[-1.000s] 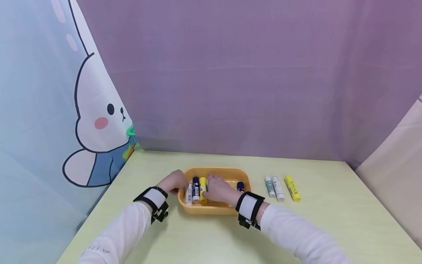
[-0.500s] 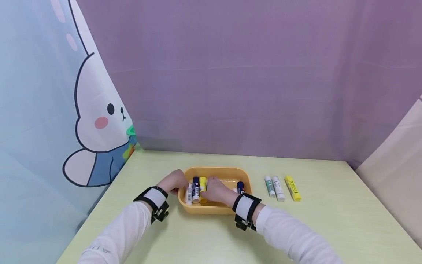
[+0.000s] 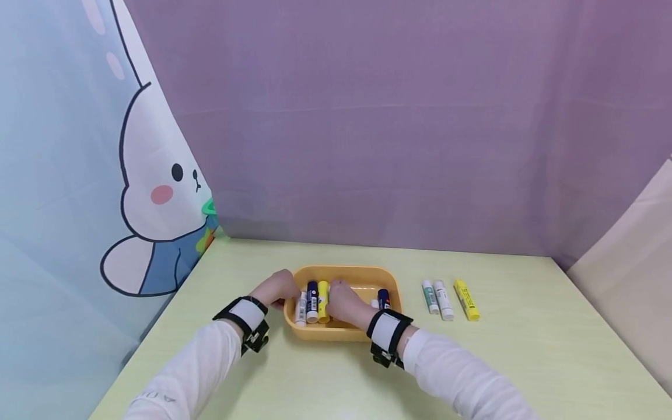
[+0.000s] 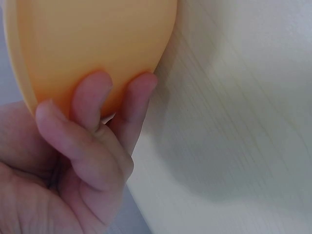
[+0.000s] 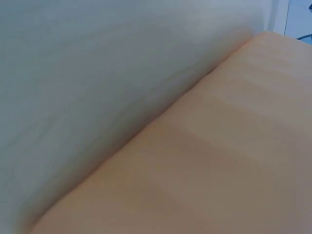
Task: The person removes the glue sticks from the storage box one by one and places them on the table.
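A shallow orange-yellow plastic tray (image 3: 336,334) stands on the table. At its left end my left hand (image 3: 283,287) grips the rim; in the left wrist view, the curled fingers (image 4: 92,97) press against the outer wall. Inside the tray stand in a row a white glue stick (image 3: 301,309), a navy-capped glue stick (image 3: 312,303) and a yellow one (image 3: 323,303). Just right of the yellow one, my right hand (image 3: 346,303) reaches down with curled fingers, pinching a mostly hidden glue stick whose pale edge shows beside them. The right wrist view has only the tray's outer wall (image 5: 209,161) and tabletop.
Another navy-capped glue stick (image 3: 384,298) and a white-ended one (image 3: 374,304) lie at the tray's right end. On the table to the right are a teal-and-white glue stick (image 3: 430,297), a white one (image 3: 443,301) and a yellow one (image 3: 466,300). A purple curtain (image 3: 388,128) hangs behind.
My right hand has shifted slightly left inside the tray and its fingers have drawn in, uncovering more of the glue sticks at the right end. The left hand stays on the rim.
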Action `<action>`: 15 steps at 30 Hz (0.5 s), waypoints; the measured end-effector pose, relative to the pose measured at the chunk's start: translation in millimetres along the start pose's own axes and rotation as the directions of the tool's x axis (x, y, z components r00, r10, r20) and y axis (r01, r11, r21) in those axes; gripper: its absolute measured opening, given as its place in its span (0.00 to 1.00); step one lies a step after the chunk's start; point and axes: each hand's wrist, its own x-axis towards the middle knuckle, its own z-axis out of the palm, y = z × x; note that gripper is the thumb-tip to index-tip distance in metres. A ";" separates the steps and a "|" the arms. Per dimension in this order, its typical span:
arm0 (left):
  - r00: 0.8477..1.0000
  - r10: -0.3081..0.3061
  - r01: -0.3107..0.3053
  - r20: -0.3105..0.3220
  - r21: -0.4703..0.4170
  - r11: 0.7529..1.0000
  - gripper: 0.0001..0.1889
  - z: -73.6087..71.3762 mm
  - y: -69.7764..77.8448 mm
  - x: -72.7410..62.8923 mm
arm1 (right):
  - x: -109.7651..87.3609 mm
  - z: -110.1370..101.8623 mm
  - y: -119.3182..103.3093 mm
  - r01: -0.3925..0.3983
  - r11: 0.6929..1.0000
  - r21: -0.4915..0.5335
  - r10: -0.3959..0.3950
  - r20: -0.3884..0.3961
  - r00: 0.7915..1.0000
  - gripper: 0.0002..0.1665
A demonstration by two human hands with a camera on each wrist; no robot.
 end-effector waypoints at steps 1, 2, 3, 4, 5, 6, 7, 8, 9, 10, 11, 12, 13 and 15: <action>1.000 0.002 -0.002 0.000 0.001 1.000 0.08 0.1 0.1 0.1 | 0.5 0.2 0.2 -0.007 1.000 0.007 0.007 0.000 1.000 0.29; 1.000 0.003 -0.003 0.000 0.002 1.000 0.08 0.1 0.3 0.1 | 0.8 0.0 0.3 -0.011 1.000 0.010 0.011 0.000 1.000 0.30; 1.000 0.004 -0.004 -0.001 0.002 1.000 0.08 0.0 0.1 0.0 | 1.1 0.1 0.4 -0.015 1.000 0.018 0.015 0.001 1.000 0.31; 1.000 0.003 -0.003 -0.001 0.003 1.000 0.08 0.1 0.1 0.0 | 1.0 -0.2 0.5 -0.020 0.999 0.032 0.020 0.004 1.000 0.31; 1.000 0.002 -0.002 -0.002 0.003 1.000 0.08 0.1 0.1 0.1 | 1.1 -0.3 0.7 -0.019 0.999 0.036 0.019 0.001 1.000 0.30; 1.000 0.002 -0.002 -0.001 0.004 1.000 0.08 0.2 -0.2 0.4 | 1.1 -0.5 0.9 -0.017 0.999 0.041 0.017 -0.002 1.000 0.29; 1.000 0.002 -0.002 -0.002 0.004 1.000 0.08 0.3 -0.4 0.7 | 1.3 -0.5 1.3 -0.015 0.999 0.051 0.015 -0.003 1.000 0.29; 1.000 0.002 -0.002 -0.002 0.004 1.000 0.08 0.4 -0.6 1.0 | 1.3 -0.7 1.5 -0.015 0.998 0.063 0.015 -0.002 1.000 0.28; 1.000 0.002 -0.002 -0.001 0.005 1.000 0.08 0.5 -0.7 1.2 | 1.3 -0.8 1.8 -0.015 0.997 0.077 0.015 -0.002 1.000 0.26; 1.000 0.002 -0.002 -0.002 0.007 1.000 0.08 0.5 -0.7 1.2 | 1.3 -1.0 2.1 -0.016 0.996 0.088 0.016 -0.001 1.000 0.26; 1.000 0.001 -0.001 -0.001 0.006 1.000 0.08 0.5 -0.6 1.4 | 1.6 -1.2 2.3 -0.016 0.995 0.095 0.016 -0.001 1.000 0.24; 1.000 0.002 -0.002 0.000 0.005 1.000 0.08 0.5 -0.7 1.4 | 1.7 -1.4 2.5 -0.020 0.994 0.104 0.020 0.004 1.000 0.24; 1.000 0.003 -0.003 -0.001 0.005 1.000 0.08 0.4 -0.8 1.3 | 1.7 -1.7 2.7 -0.022 0.994 0.111 0.021 0.010 1.000 0.23; 1.000 0.004 -0.004 0.001 0.006 1.000 0.08 0.4 -0.9 1.6 | 2.1 -2.3 3.2 -0.029 0.992 0.122 0.027 0.017 0.999 0.23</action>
